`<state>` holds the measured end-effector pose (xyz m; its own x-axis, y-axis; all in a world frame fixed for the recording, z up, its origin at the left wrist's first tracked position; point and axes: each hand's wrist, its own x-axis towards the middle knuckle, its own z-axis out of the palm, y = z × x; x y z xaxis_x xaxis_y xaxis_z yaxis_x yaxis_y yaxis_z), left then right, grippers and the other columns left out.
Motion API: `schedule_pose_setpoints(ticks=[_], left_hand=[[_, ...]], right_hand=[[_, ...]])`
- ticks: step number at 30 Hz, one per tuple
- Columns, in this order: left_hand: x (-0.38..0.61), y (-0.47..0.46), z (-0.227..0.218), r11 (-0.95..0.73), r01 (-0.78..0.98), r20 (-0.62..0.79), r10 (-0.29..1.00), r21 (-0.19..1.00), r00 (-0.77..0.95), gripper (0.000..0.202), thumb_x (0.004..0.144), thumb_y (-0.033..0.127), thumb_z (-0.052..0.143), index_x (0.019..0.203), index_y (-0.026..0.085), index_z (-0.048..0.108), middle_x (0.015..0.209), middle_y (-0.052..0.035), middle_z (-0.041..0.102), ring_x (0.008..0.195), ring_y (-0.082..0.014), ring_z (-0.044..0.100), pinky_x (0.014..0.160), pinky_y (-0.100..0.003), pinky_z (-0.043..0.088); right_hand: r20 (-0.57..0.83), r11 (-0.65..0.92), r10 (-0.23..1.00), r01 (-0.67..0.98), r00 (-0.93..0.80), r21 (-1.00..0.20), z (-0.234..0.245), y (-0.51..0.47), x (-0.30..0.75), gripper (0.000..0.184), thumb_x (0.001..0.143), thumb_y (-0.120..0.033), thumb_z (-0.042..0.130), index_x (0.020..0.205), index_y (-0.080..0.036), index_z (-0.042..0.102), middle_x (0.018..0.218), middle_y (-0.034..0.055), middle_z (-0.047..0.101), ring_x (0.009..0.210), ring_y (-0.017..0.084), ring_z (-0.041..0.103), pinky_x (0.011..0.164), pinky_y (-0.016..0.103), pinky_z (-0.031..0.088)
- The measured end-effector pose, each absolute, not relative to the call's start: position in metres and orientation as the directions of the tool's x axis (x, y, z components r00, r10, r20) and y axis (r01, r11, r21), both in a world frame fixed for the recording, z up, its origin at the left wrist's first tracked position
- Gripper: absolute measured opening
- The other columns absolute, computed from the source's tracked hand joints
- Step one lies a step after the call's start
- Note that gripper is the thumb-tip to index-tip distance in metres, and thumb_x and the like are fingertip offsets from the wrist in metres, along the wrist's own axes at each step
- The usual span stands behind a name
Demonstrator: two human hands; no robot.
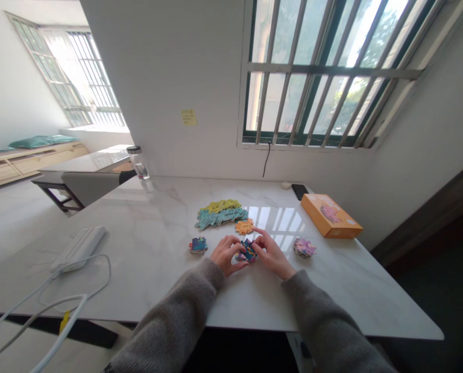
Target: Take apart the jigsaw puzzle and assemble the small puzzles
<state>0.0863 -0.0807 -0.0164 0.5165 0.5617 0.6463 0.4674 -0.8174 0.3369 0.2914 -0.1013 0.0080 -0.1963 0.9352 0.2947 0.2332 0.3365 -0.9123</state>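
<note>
Both my hands rest on the white marble table (145,259), closed around a small cluster of dark blue and multicoloured puzzle pieces (248,251). My left hand (226,255) pinches its left side, my right hand (270,254) its right side. Further back lies a spread of teal and yellow puzzle pieces (220,213), with a small orange pile (244,226) beside it. A small dark stack of pieces (198,245) sits left of my left hand. A pinkish-purple pile (304,247) lies right of my right hand.
An orange puzzle box (330,215) sits at the back right, with a black phone (299,191) behind it. A clear water bottle (139,164) stands at the back left. A white power strip (79,247) with white cables (60,305) lies on the left.
</note>
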Motion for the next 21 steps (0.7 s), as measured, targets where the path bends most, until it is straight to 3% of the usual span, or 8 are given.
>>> schedule_pose_setpoints(ticks=[6,10,15,21], left_hand=[[0.087,-0.086,-0.008,-0.859,0.404,0.642,0.506,0.314,0.577,0.034,0.074,0.016,0.068,0.106,0.024,0.061,0.124,-0.0078,0.058,0.112,-0.0251,0.051,0.098,-0.043,0.048],[0.087,-0.090,-0.004,-0.864,0.387,0.609,0.501,0.321,0.614,0.036,0.071,0.014,0.067,0.105,0.024,0.061,0.120,-0.0070,0.062,0.110,-0.0254,0.053,0.098,-0.044,0.047],[0.070,-0.096,0.005,-0.828,0.419,0.656,0.554,0.372,0.513,0.027,0.073,0.013,0.065,0.097,0.024,0.063,0.113,-0.0069,0.061,0.107,-0.0244,0.053,0.096,-0.042,0.048],[-0.007,-0.084,0.014,-0.699,0.539,0.647,0.689,0.471,0.327,0.018,0.077,0.016,0.062,0.094,0.022,0.062,0.113,-0.0074,0.060,0.109,-0.0248,0.052,0.100,-0.045,0.044]], right_hand=[[0.296,0.368,0.917,0.280,-0.268,-0.887,0.004,-0.101,0.292,0.048,0.091,-0.037,0.055,0.135,-0.020,0.044,0.074,-0.0028,0.055,0.068,0.014,0.051,0.068,0.028,0.043],[0.274,0.350,0.915,0.243,-0.296,-0.905,0.008,-0.105,0.290,0.050,0.092,-0.041,0.055,0.137,-0.021,0.042,0.074,-0.0029,0.055,0.068,0.014,0.053,0.069,0.029,0.045],[0.301,0.359,0.922,0.242,-0.244,-0.901,0.013,-0.107,0.292,0.050,0.092,-0.038,0.054,0.138,-0.021,0.041,0.081,-0.0008,0.058,0.073,0.015,0.055,0.072,0.030,0.046],[0.356,0.397,0.918,0.372,-0.178,-0.839,0.013,-0.106,0.294,0.042,0.093,-0.031,0.048,0.134,-0.020,0.046,0.078,-0.0011,0.055,0.070,0.015,0.052,0.069,0.029,0.045]])
